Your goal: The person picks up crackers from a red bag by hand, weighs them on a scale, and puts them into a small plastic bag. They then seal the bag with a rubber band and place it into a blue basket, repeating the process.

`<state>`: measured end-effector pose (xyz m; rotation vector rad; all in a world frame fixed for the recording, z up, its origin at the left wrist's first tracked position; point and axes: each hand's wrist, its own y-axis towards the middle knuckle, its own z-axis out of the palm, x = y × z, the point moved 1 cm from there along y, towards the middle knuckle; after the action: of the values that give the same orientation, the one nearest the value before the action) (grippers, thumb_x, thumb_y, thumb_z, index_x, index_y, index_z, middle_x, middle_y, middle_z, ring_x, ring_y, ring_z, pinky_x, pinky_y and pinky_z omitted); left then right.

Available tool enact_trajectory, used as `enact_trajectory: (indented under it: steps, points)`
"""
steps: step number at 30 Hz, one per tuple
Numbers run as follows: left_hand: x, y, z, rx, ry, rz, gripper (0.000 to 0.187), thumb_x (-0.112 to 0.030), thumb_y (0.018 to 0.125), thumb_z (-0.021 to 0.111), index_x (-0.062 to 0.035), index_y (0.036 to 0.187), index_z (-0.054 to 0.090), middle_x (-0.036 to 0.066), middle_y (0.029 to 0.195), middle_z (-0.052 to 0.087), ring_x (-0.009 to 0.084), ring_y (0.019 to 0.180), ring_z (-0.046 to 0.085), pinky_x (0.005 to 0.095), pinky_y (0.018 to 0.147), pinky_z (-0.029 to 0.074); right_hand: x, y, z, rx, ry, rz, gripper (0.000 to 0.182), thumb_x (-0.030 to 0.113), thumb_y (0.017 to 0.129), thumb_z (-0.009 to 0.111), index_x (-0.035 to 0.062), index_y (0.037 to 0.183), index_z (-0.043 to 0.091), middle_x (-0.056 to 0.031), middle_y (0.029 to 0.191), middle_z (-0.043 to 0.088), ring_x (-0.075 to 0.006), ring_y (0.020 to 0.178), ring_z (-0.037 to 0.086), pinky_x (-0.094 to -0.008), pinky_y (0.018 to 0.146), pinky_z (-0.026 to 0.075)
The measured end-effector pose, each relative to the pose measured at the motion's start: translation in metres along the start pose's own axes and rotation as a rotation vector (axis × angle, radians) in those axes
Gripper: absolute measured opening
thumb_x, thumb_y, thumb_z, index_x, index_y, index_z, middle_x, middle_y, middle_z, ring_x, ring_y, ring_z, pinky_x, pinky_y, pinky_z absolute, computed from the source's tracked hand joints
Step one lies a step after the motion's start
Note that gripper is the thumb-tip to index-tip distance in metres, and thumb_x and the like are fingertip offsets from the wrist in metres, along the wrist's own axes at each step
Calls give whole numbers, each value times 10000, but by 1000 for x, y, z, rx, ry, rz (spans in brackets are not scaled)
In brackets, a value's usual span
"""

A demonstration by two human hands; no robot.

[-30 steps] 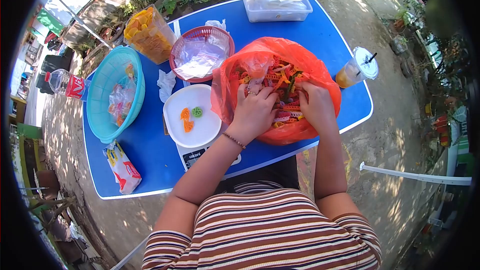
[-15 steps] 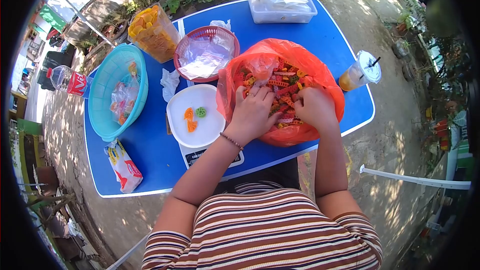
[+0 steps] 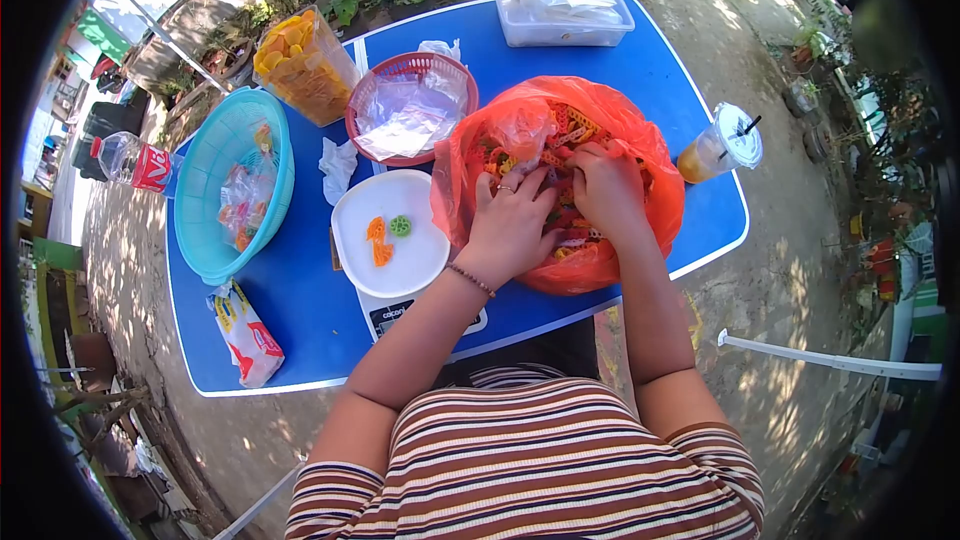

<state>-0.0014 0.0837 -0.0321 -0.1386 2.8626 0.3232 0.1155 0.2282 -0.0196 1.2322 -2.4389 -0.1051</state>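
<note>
A red plastic bag (image 3: 655, 230), its mouth wide, holds many colourful wheel- and ladder-shaped snack pieces (image 3: 572, 125). Inside the bag, my left hand (image 3: 512, 225) rests on the pieces with its fingers spread. My right hand (image 3: 610, 195) is beside it, fingers curled down into the pieces; its fingertips are hidden, so I cannot make out what they hold. Left of the bag, a white plate (image 3: 410, 270) on a kitchen scale (image 3: 390, 314) bears two orange pieces (image 3: 380, 242) and a green wheel-shaped piece (image 3: 400, 226).
On the blue table (image 3: 310, 330) stand a turquoise basin (image 3: 195, 230), a tub of orange snacks (image 3: 310, 70), a red basket (image 3: 365, 90) of clear bags, and a lidded plastic box (image 3: 565, 15). A drink cup (image 3: 715, 145) is near the right edge. A red-and-white packet (image 3: 245, 335) lies front left.
My right hand has moved left and slightly away from me within the bag, closer to my left hand. My left hand has stayed nearly in place.
</note>
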Motion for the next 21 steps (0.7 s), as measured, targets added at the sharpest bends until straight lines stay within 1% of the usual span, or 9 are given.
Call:
enact_trajectory:
  steps: [2, 5, 8, 11, 14, 17, 18, 20, 21]
  points:
    - [-1, 1, 1, -12, 12, -7, 539, -484, 847, 733, -160, 1272, 659, 92, 1480, 538, 281, 1352, 480, 582, 1067, 280, 1, 0, 5, 27, -41, 54, 240, 136, 856, 663, 96, 1068, 767, -100, 1100, 706, -321, 957, 685, -446, 840, 552]
    - [-1, 2, 0, 13, 7, -18, 557, -498, 832, 741, -141, 1251, 659, 119, 1493, 530, 286, 1377, 467, 585, 1069, 270, 15, 1, 3, -84, -267, 64, 210, 252, 840, 727, 127, 995, 793, -46, 1128, 694, -298, 1056, 650, -463, 904, 519]
    - [-1, 1, 2, -5, -14, -21, 550, -501, 825, 745, -132, 1225, 667, 131, 1497, 528, 283, 1385, 465, 587, 1073, 263, 13, 7, 3, 4, -325, 104, 220, 307, 822, 760, 143, 962, 804, -10, 1164, 677, -296, 1113, 617, -484, 963, 481]
    - [-1, 0, 2, -32, -35, -24, 532, -490, 816, 758, -129, 1199, 681, 134, 1497, 528, 278, 1383, 470, 589, 1073, 264, 16, 10, 0, 47, -304, 126, 219, 293, 814, 755, 146, 968, 804, -26, 1156, 671, -302, 1098, 621, -498, 984, 468]
    - [-2, -1, -2, -33, -33, -33, 505, -447, 806, 776, -120, 1181, 689, 132, 1471, 549, 269, 1371, 484, 588, 1077, 259, 21, 10, 1, 93, -386, 74, 220, 269, 802, 751, 124, 960, 799, -35, 1131, 671, -300, 1093, 621, -512, 986, 462]
    - [-2, -3, -7, -62, -98, -45, 470, -382, 806, 781, -112, 1180, 690, 122, 1389, 607, 254, 1317, 531, 583, 1081, 251, 18, 3, 4, 36, -353, 16, 238, 246, 791, 737, 82, 956, 790, -55, 1054, 682, -319, 996, 657, -496, 940, 496]
    - [-2, -4, -9, -79, -133, -52, 459, -359, 807, 781, -109, 1181, 689, 117, 1354, 631, 249, 1293, 551, 580, 1081, 248, 15, 0, 5, 24, -257, 37, 224, 231, 784, 734, 62, 925, 779, -69, 1076, 687, -318, 976, 671, -486, 924, 498]
    - [0, -4, -9, -75, -192, -122, 451, -340, 848, 754, -118, 1232, 676, 87, 1276, 683, 244, 1236, 589, 571, 1076, 240, 8, -6, 6, 4, -64, 76, 202, 199, 771, 728, 22, 863, 758, -98, 1121, 696, -316, 936, 699, -465, 893, 501]
    - [1, -4, -8, -72, -223, -156, 448, -331, 868, 740, -122, 1257, 669, 72, 1238, 709, 241, 1208, 608, 566, 1074, 236, 9, -9, 0, 72, 86, 161, 197, 182, 790, 717, 13, 882, 755, -97, 1128, 697, -296, 925, 700, -439, 866, 510]
